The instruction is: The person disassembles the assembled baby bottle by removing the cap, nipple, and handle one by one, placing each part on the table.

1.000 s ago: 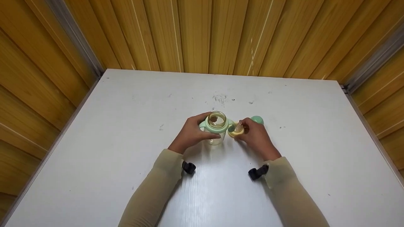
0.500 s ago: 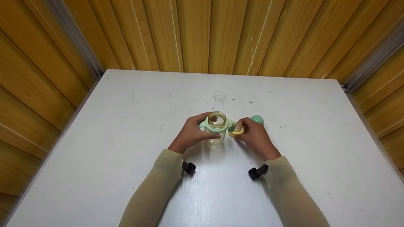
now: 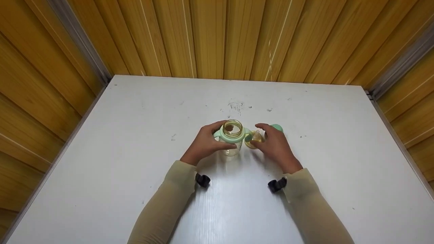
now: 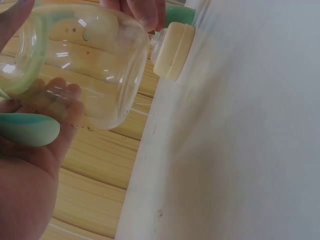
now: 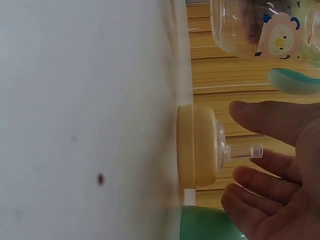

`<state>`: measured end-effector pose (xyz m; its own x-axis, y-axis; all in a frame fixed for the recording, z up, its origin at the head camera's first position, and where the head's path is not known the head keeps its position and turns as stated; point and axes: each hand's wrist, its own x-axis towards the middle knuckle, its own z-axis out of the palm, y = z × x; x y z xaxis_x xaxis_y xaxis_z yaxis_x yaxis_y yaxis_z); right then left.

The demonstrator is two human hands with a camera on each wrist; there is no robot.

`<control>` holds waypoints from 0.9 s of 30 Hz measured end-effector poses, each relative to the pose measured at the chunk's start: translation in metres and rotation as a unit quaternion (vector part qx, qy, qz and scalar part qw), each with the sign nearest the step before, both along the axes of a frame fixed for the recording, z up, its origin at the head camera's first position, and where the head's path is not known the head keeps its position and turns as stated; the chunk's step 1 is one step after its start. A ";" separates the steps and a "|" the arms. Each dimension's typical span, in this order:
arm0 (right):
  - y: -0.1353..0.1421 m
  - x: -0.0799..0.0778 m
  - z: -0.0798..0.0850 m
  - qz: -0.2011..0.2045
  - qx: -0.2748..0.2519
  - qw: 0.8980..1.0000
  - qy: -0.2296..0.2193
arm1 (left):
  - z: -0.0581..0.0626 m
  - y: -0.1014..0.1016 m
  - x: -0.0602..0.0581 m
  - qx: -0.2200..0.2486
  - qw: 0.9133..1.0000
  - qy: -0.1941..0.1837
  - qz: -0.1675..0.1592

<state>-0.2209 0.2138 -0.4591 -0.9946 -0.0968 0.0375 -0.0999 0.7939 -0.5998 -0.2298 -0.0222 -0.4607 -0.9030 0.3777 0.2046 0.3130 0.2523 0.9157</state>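
Note:
My left hand (image 3: 205, 142) grips a clear baby bottle (image 4: 95, 65) with a pale green handle ring, thumb and fingers around its side. The bottle is upright and lidless, its base raised off the table in the left wrist view. A teat with a yellow screw collar (image 5: 200, 145) stands on the table to the right of the bottle, its clear tip pointing up. Around this teat, my right hand (image 3: 276, 147) is spread, with thumb and fingers apart and a gap to the collar in the right wrist view. A cartoon animal print shows on the bottle.
A green cap (image 3: 278, 127) stands just behind my right hand, partly hidden by it. The white table (image 3: 135, 152) has small dark marks and ends at yellow wood-look panels (image 3: 210, 40) at the back and sides.
My right hand has let go of the yellow-collared teat; its thumb and fingers have spread apart. The teat stays on the table. My left hand and the bottle have hardly moved.

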 end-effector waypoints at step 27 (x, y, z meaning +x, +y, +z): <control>-0.005 0.018 0.026 0.028 -0.059 0.993 0.098 | 0.001 -0.001 0.000 0.013 1.000 -0.007 0.004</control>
<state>-0.2034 0.2087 -0.4333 -0.9603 -0.1357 0.2438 -0.2659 0.7096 -0.6525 -0.2295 -0.0233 -0.4595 -0.9090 0.3645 0.2022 0.2985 0.2305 0.9262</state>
